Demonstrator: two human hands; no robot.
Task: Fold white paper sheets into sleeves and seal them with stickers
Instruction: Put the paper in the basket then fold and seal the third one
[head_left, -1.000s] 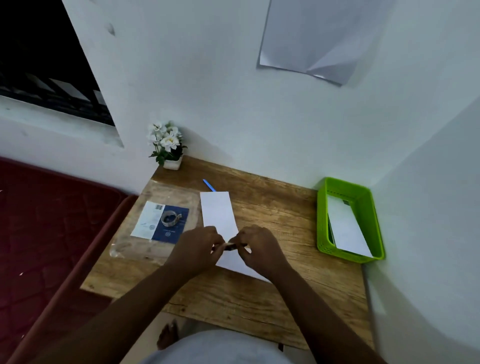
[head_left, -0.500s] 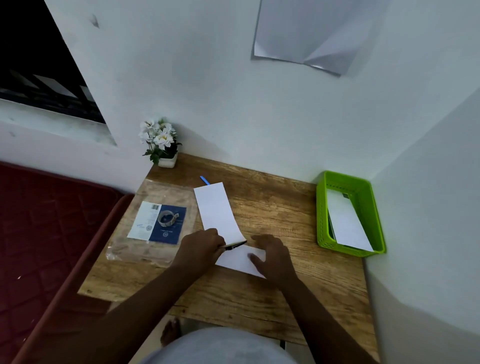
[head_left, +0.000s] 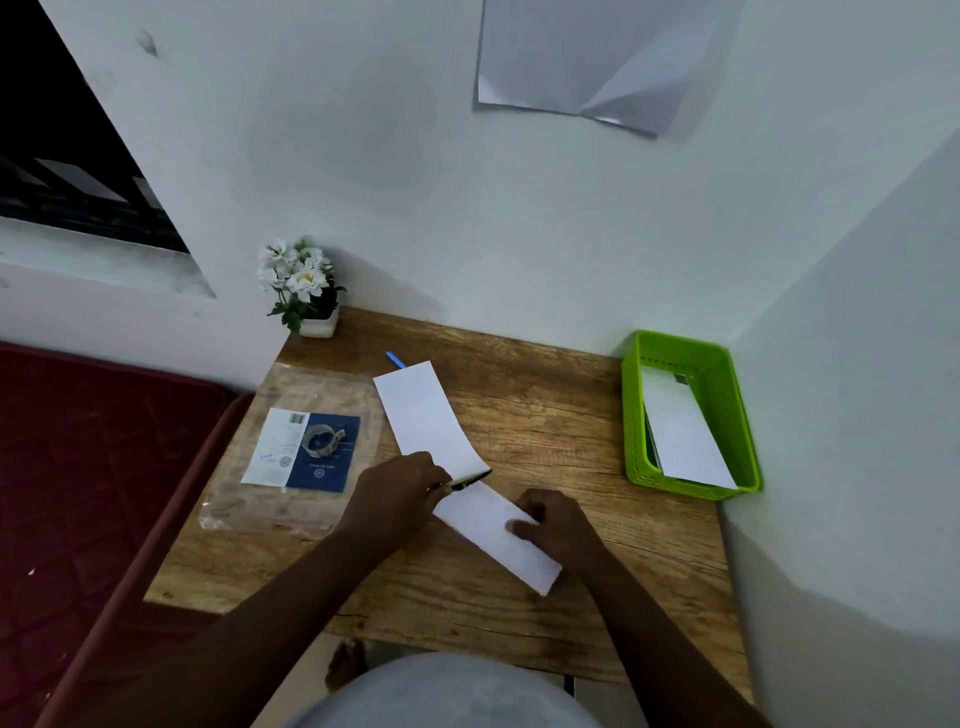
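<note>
- Pinching a thin dark pen-like tool, the left hand curls its fingers around it at the fold of a long white paper strip, probably to sharpen the crease.
- Pressing the smooth near half flat, the right hand keeps its fingers bent on it, steadying it on the grainy wooden table.
- Holding folded white sheets, a slotted green plastic basket sits well apart, at the right.

A corner of a home room, likely a bedroom. A small wooden desk stands against plain white walls. To the desk's left lies a dark red mattress; a potted white flower sits on the desk's far left corner, below a dark window.
</note>
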